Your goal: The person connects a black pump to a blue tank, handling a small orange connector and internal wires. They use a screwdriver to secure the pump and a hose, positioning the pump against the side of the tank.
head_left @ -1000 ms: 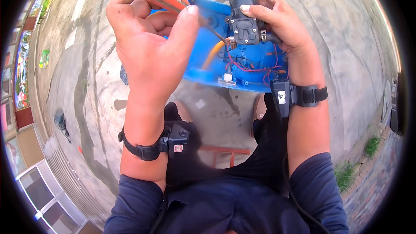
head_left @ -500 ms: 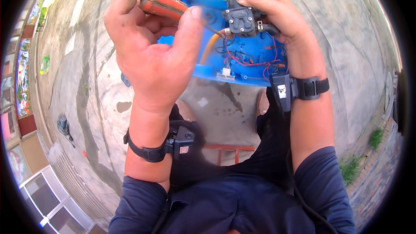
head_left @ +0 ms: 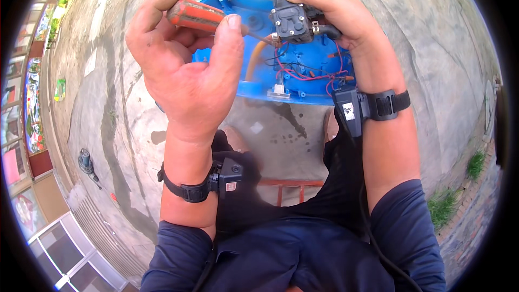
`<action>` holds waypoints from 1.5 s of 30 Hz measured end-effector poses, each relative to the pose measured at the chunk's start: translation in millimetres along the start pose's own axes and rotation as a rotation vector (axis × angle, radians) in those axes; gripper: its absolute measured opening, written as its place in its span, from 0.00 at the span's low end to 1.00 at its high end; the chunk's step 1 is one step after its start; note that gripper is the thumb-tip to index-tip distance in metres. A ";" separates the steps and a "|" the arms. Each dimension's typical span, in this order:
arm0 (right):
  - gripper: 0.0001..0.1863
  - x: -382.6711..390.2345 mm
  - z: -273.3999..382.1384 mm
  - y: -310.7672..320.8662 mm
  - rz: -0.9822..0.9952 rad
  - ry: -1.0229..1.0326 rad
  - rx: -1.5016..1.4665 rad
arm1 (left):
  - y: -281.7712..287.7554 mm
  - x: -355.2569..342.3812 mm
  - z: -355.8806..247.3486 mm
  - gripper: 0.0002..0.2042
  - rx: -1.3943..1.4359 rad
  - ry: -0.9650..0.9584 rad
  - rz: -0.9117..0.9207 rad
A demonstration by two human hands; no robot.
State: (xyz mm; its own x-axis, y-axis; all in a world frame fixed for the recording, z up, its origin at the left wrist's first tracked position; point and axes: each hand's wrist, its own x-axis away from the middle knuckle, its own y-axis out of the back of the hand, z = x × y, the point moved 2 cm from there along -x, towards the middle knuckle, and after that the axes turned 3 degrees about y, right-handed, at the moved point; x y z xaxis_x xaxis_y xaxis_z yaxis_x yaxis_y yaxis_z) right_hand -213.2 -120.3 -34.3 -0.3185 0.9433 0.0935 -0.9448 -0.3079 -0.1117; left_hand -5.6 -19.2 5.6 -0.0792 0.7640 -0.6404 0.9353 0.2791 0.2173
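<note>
My left hand point(head_left: 189, 78) is wrapped around the worn red handle of a screwdriver point(head_left: 195, 15). Its shaft points right, with the tip at or close to a metal hose clamp point(head_left: 274, 38); exact contact is unclear. The clamp sits where a yellowish hose point(head_left: 254, 60) meets a black pump point(head_left: 292, 24) with a cylindrical motor. My right hand point(head_left: 348, 16) grips this pump, thumb across the motor and fingers partly hidden behind. A black elbow hose point(head_left: 328, 32) leaves the pump's right side. Beneath lies an open blue plastic housing point(head_left: 257, 91) with pink and black wires point(head_left: 303, 75) inside.
Under my legs is a red metal frame point(head_left: 292, 183). A dark corded-looking tool point(head_left: 86, 163) lies on the concrete ground point(head_left: 135, 173) at the left. Grass tufts point(head_left: 442, 208) grow along bricks at the right, and white-framed windows point(head_left: 62, 249) stand lower left.
Both hands, with the screwdriver and pump, have shifted slightly left in the picture. The pump is tilted a little differently; both grips are kept.
</note>
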 end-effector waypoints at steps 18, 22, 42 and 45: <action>0.42 -3.3 -3.8 -2.2 -0.004 0.018 -0.086 | 1.4 -0.5 -2.1 0.29 -0.056 -0.028 0.023; 0.42 3.2 3.9 -4.3 0.037 0.027 -0.105 | 2.4 -1.4 -2.4 0.29 -0.069 -0.037 0.019; 0.40 -4.8 -5.5 -2.5 -0.001 0.019 -0.097 | 3.1 0.1 0.2 0.28 0.025 -0.117 0.065; 0.38 6.0 8.2 -6.0 0.027 0.036 -0.092 | 2.8 1.2 -0.2 0.29 0.007 -0.127 0.039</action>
State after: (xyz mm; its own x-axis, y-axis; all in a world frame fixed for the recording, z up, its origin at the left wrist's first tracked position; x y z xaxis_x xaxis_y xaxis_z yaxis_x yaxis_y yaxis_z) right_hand -210.1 -113.9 -25.0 -0.3395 0.9391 0.0533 -0.9242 -0.3225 -0.2048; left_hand -3.1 -17.5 5.6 0.0010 0.6942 -0.7197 0.9394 0.2461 0.2387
